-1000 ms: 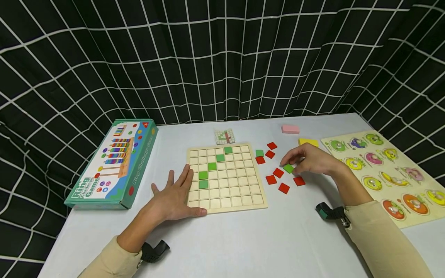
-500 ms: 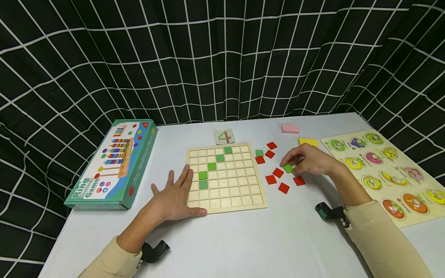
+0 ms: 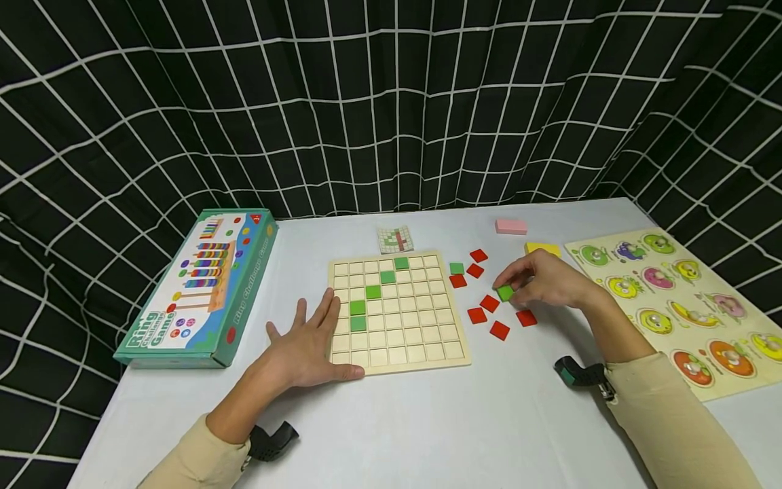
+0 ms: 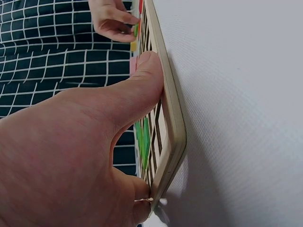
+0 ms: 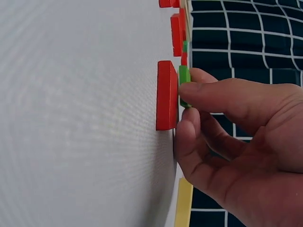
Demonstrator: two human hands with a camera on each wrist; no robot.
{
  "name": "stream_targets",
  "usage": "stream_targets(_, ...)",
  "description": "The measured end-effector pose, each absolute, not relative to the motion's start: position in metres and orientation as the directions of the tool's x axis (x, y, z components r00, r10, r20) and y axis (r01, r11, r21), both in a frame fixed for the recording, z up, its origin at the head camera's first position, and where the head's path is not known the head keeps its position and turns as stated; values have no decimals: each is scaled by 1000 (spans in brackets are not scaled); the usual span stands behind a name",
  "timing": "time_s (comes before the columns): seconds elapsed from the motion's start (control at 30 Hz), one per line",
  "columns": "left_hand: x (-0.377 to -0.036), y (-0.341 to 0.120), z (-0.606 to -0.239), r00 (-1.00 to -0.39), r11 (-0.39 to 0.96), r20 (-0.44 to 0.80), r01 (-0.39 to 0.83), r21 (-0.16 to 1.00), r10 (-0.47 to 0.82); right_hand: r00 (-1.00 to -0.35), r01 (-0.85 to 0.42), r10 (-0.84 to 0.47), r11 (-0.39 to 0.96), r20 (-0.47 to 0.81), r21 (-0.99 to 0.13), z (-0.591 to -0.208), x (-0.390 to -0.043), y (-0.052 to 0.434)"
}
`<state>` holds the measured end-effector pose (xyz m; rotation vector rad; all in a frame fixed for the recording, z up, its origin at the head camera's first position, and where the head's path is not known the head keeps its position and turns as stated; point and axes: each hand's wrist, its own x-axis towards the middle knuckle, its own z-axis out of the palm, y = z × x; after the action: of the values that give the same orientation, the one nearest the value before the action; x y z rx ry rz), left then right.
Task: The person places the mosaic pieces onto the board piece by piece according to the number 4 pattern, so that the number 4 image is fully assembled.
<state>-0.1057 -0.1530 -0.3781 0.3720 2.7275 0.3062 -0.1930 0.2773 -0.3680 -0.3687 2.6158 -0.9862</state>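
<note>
Green tile [image 3: 505, 293] now lifted slightly, pinched by right hand [image 3: 544, 280] fingers; left hand [image 3: 305, 346] spread flat on grid board [image 3: 427, 353].

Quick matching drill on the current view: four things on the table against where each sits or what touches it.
1. green tile
2. grid board
3. pink block
4. game box

A. far edge of the table
B. pinched by the right hand
C. left of the board
D. steadied by the left hand

Pairs: 1-B, 2-D, 3-A, 4-C
</note>
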Motion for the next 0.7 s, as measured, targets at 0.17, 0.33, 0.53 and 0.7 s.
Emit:
stream_targets(0.17,-106,-153,-379,-897,940,-327,213,268,297,-924,-87,-318,714,-211,-695,-368,-193,276)
stream_targets(0.33,-107,-153,-380,-897,939,-325,215,269,298,-927,-59,-306,691,-217,-720,-367,-192,273)
stream_targets(0.53,-107,-153,-380,-897,938,-325,215,271,299,-933,-32,-283,679,-221,-734,-366,-192,269)
stream_targets(0.7,-107,-153,-380,-897,936,-322,218,275,304,-934,-22,-283,653,-216,-757,-365,-192,263)
